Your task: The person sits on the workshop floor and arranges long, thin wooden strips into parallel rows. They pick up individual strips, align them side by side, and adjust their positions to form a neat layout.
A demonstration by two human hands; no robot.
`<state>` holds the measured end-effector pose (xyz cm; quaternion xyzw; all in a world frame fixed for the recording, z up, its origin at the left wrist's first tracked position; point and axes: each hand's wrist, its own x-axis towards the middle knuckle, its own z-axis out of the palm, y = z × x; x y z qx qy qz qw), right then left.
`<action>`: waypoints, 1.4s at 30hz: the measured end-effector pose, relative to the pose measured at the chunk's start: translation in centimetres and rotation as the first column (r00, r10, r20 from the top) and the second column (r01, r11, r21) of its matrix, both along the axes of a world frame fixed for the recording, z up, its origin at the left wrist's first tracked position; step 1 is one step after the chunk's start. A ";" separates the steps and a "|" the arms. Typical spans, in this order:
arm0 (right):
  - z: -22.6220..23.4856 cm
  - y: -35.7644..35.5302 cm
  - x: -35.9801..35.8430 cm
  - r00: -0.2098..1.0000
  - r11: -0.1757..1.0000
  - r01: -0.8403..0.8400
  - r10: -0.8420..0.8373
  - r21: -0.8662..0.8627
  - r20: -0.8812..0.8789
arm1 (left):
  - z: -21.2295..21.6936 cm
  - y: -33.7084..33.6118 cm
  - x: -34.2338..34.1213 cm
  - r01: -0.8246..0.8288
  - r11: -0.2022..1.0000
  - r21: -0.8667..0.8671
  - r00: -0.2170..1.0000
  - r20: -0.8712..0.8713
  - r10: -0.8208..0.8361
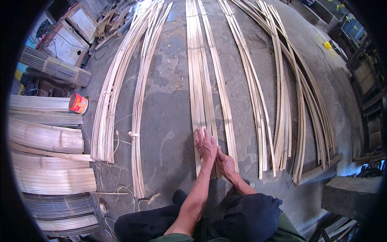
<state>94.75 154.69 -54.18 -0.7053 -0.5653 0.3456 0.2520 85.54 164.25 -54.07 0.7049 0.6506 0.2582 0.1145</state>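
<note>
Long pale bamboo strips lie side by side on the floor, running away from me. My left hand rests flat across them near their close end, fingers stretched out. Close beside it, at the strips' right edge, my right hand is closed, with its fingers curled at a bamboo strip; the fingertips are partly hidden. Just right of this group lies a narrow separate set of strips, running past my right hand.
To the left lie a tied bundle of strips and a wider bundle. Stacked slatted bamboo panels and a red tin line the left side. More loose strips fan out at right, near a concrete block.
</note>
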 end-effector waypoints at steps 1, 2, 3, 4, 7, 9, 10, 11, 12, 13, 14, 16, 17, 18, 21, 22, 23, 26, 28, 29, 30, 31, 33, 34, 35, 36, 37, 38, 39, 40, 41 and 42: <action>0.0 0.1 0.1 1.000 1.000 0.005 -0.005 -0.015 0.005 | -0.3 0.2 -0.2 0.045 0.999 0.022 0.999 -0.023 -0.044; 0.1 0.1 0.2 1.000 0.999 0.009 -0.009 -0.030 0.010 | -0.6 -0.3 -0.3 0.086 0.996 -0.001 0.995 -0.058 -0.086; -0.1 0.0 0.1 1.000 1.000 0.015 -0.016 -0.008 -0.007 | -0.5 -0.4 -0.2 0.069 0.998 -0.007 0.994 -0.080 -0.069; -0.3 -0.2 0.0 0.999 1.000 0.022 -0.022 0.015 -0.025 | -0.4 -0.6 0.1 0.051 0.999 -0.014 0.993 -0.102 -0.052; 0.9 -0.6 -0.7 0.967 0.960 0.141 -0.080 0.243 -0.242 | 1.2 -0.6 1.4 0.005 0.987 -0.162 0.998 0.055 0.004; 2.8 -0.8 -1.1 0.931 0.932 0.199 -0.084 0.302 -0.355 | 1.9 -0.1 2.0 0.011 0.942 -0.337 0.964 0.254 0.079; 3.5 -1.0 -1.4 0.927 0.944 0.189 -0.080 0.270 -0.368 | 1.7 0.3 2.0 0.035 0.901 -0.433 0.924 0.357 0.136; 3.9 -1.2 -1.7 0.922 0.955 0.177 -0.076 0.238 -0.381 | 1.6 0.6 2.1 0.071 0.851 -0.520 0.871 0.449 0.201; 4.1 -1.1 -2.1 0.926 0.945 0.175 -0.062 0.278 -0.373 | 0.9 0.7 2.3 0.002 0.904 -0.428 0.759 0.589 0.278; 3.3 -1.5 -1.3 0.934 0.933 0.194 -0.081 0.304 -0.349 | 2.3 0.6 3.5 -0.030 0.932 -0.361 0.775 0.581 0.250; 2.5 -1.8 -0.4 0.940 0.920 0.212 -0.099 0.331 -0.326 | 3.8 0.2 4.5 -0.062 0.955 -0.291 0.790 0.570 0.225; 2.2 -2.5 -0.3 0.904 0.951 0.228 -0.127 0.209 -0.408 | 4.6 0.1 4.3 -0.195 0.978 -0.080 0.798 0.567 0.206; 1.9 -2.7 -0.2 0.883 0.962 0.231 -0.144 0.146 -0.446 | 4.8 0.5 3.8 -0.195 0.978 -0.071 0.788 0.583 0.199; 1.6 -2.8 -0.2 0.890 0.956 0.241 -0.151 0.165 -0.430 | 5.0 1.2 3.1 -0.195 0.979 -0.062 0.778 0.598 0.193; 1.9 -3.4 0.6 0.915 0.954 0.262 -0.197 0.148 -0.352 | 5.7 2.5 2.0 -0.194 0.976 -0.101 0.793 0.570 0.217; 2.0 -3.5 0.5 0.922 0.956 0.255 -0.194 0.148 -0.336 | 5.2 3.1 1.2 -0.202 0.972 -0.118 0.815 0.530 0.234; 2.2 -3.7 0.5 0.928 0.957 0.250 -0.193 0.148 -0.319 | 4.7 3.6 0.3 -0.211 0.968 -0.135 0.836 0.489 0.250; 2.4 -3.7 0.3 0.949 0.947 0.237 -0.179 0.216 -0.258 | 3.0 4.8 -2.5 -0.191 0.969 -0.157 0.873 0.423 0.241; 2.2 -3.9 0.1 0.957 0.944 0.226 -0.170 0.238 -0.236 | 2.6 5.2 -3.6 -0.223 0.962 -0.160 0.874 0.405 0.270; 2.1 -3.9 0.2 0.958 0.948 0.219 -0.164 0.232 -0.234 | 2.5 5.1 -4.3 -0.214 0.960 -0.181 0.882 0.386 0.270; 2.1 -3.8 0.4 0.961 0.950 0.211 -0.158 0.231 -0.227 | 2.2 5.1 -4.8 -0.204 0.958 -0.199 0.888 0.374 0.267; 2.0 -3.8 0.4 0.959 0.947 0.215 -0.158 0.239 -0.236 | 2.1 5.1 -5.2 -0.194 0.957 -0.218 0.895 0.361 0.263; 1.8 -3.8 0.1 0.954 0.941 0.221 -0.154 0.256 -0.258 | 1.2 4.6 -6.1 -0.200 0.972 -0.125 0.893 0.384 0.234; 1.6 -3.8 0.1 0.953 0.941 0.222 -0.153 0.256 -0.262 | 0.8 4.4 -6.5 -0.198 0.972 -0.125 0.897 0.376 0.231; 1.5 -3.7 0.1 0.952 0.941 0.222 -0.152 0.256 -0.266 | 0.5 4.3 -6.9 -0.196 0.973 -0.124 0.901 0.368 0.229; 1.2 -3.8 0.2 0.951 0.941 0.226 -0.156 0.252 -0.268 | 0.8 4.1 -6.7 -0.198 0.967 -0.161 0.899 0.363 0.245; 1.2 -3.9 0.4 0.956 0.939 0.222 -0.158 0.261 -0.246 | 1.4 3.6 -6.4 -0.198 0.960 -0.199 0.897 0.359 0.260; 1.2 -4.0 0.7 0.961 0.938 0.218 -0.159 0.270 -0.225 | 1.9 3.2 -6.1 -0.199 0.951 -0.238 0.894 0.353 0.275; 1.2 -4.0 0.7 0.966 0.936 0.209 -0.153 0.282 -0.208 | 1.7 3.1 -6.2 -0.201 0.948 -0.248 0.908 0.317 0.276; 1.0 -4.1 0.6 0.967 0.939 0.207 -0.154 0.273 -0.204 | 1.5 3.1 -6.4 -0.204 0.944 -0.258 0.920 0.280 0.275; 0.9 -4.1 0.5 0.968 0.943 0.205 -0.154 0.264 -0.199 | 1.3 3.0 -6.5 -0.207 0.941 -0.269 0.930 0.243 0.274; 1.0 -4.1 0.6 0.969 0.945 0.204 -0.159 0.254 -0.190 | 1.5 2.9 -6.3 -0.212 0.932 -0.294 0.943 0.189 0.274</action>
